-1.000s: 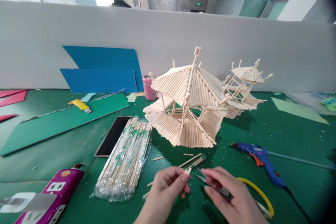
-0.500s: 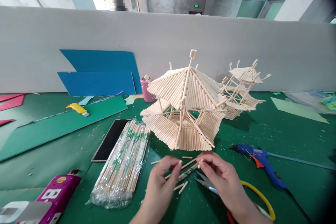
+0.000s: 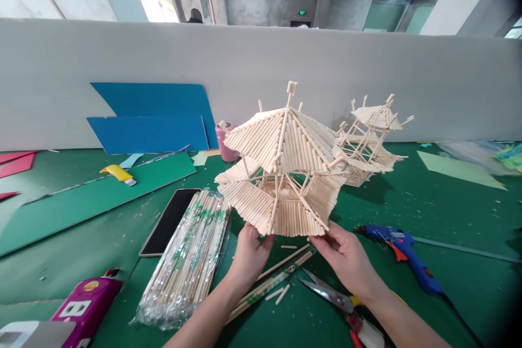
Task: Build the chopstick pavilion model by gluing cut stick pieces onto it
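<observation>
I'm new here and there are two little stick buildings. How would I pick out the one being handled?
On the green table, before the grey partition wall, stand two stick pavilions. It is the nearer pavilion, with the left hand and right hand at its lower edge. It is larger and fully roofed; the farther pavilion is smaller and sparser.

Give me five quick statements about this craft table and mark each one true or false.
1. Both hands, left hand and right hand, touch the lower edge of the stick pagoda model. True.
2. The blue glue gun is held in the right hand. False: it lies on the green table, right of that hand.
3. The scissors lie on the table near the right wrist. True.
4. The wrapped bundle of sticks stands upright. False: it lies flat beside the black phone.
5. A smaller stick model stands behind the big one. True.
</observation>
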Tool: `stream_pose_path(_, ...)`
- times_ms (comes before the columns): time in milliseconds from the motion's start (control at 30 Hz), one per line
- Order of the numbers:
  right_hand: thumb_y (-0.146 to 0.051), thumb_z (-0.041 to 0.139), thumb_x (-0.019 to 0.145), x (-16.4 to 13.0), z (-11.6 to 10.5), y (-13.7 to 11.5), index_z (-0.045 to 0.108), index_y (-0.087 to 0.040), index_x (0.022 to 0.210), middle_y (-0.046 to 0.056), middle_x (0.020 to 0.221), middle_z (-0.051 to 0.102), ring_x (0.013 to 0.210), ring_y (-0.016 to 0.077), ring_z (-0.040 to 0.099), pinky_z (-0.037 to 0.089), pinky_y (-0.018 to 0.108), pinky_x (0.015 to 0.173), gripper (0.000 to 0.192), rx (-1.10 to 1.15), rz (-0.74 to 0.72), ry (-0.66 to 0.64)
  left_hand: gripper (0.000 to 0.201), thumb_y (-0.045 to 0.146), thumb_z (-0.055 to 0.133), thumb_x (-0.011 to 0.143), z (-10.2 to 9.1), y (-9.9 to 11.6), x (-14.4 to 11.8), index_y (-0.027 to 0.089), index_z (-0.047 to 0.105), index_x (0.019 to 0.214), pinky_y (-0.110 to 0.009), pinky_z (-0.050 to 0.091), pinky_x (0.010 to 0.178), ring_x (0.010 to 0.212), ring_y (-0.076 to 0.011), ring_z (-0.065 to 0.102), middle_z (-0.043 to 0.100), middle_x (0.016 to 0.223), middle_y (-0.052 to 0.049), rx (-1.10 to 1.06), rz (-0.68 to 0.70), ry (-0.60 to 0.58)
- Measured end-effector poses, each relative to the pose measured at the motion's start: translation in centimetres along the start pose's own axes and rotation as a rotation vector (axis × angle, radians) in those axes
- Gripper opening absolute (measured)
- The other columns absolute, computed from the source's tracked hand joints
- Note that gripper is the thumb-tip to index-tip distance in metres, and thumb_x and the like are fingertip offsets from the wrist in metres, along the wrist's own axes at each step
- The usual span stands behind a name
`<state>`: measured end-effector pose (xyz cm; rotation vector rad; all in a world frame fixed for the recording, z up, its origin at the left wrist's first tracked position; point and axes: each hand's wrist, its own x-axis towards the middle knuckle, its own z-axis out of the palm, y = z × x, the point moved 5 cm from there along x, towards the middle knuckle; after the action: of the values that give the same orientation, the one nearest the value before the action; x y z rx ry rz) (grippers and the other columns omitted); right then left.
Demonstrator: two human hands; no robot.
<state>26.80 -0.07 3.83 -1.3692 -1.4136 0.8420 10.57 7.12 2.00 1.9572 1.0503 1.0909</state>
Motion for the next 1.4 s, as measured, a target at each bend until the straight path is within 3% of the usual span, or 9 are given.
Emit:
stream_pose_path(400,-0.024,0.051,0.082,1.8,-0.5,-1.1,0.062,-0.020,0.102,0.005,0.099,0.062,0.086,0.0186,0.057,0.044,0.030,0.078,0.023,0.015,-0.060,0.052,0.022,0.013,0.049,0.064,-0.1,0.0,2.3,0.016,0.067,0.077,-0.035,0.044,0.085,0.088,-0.0246,0.061,0.069,0.082,-0.005,-0.121,-0.015,0.029)
stream_pose_path(600,-0.027,0.054,0.078,4.3,-1.6,-1.8,0.065,-0.015,0.093,0.004,0.076,0.066,0.073,0.0188,0.060,0.049,0.029,0.065,0.022,0.033,-0.060,0.113,0.016,0.021,0.054,0.067,-0.7,0.6,4.4,0.014,0.067,0.075,-0.032,0.047,0.073,0.079,-0.0238,0.062,0.070,0.077,-0.007,-0.180,-0.088,0.047)
stream_pose_path(767,-0.033,0.055,0.076,6.3,-2.2,-2.7,0.065,-0.016,0.088,0.004,0.074,0.066,0.066,0.0167,0.060,0.049,0.027,0.058,0.023,0.045,-0.072,0.169,0.018,0.027,0.057,0.070,-1.0,1.9,6.0,0.012,0.066,0.074,-0.024,0.046,0.058,0.066,-0.0180,0.061,0.068,0.069,-0.006,-0.271,-0.118,0.048)
stream_pose_path(1067,-0.035,0.055,0.076,8.5,-1.6,-3.2,0.062,-0.016,0.082,0.005,0.075,0.065,0.065,0.0150,0.059,0.049,0.027,0.061,0.021,0.107,-0.110,0.195,0.027,0.034,0.061,0.070,-2.3,2.5,7.8,0.010,0.065,0.081,-0.022,0.044,0.056,0.061,-0.0132,0.057,0.065,0.067,-0.004,-0.385,-0.160,0.080)
stream_pose_path(1400,-0.032,0.056,0.076,9.5,-0.8,-3.4,0.063,-0.015,0.080,0.004,0.069,0.064,0.062,0.0158,0.058,0.047,0.026,0.059,0.019,0.034,-0.151,0.195,0.023,0.033,0.060,0.072,-2.6,2.7,8.4,0.011,0.066,0.074,-0.020,0.042,0.056,0.055,-0.0093,0.053,0.061,0.057,0.000,-0.449,-0.159,-0.001)
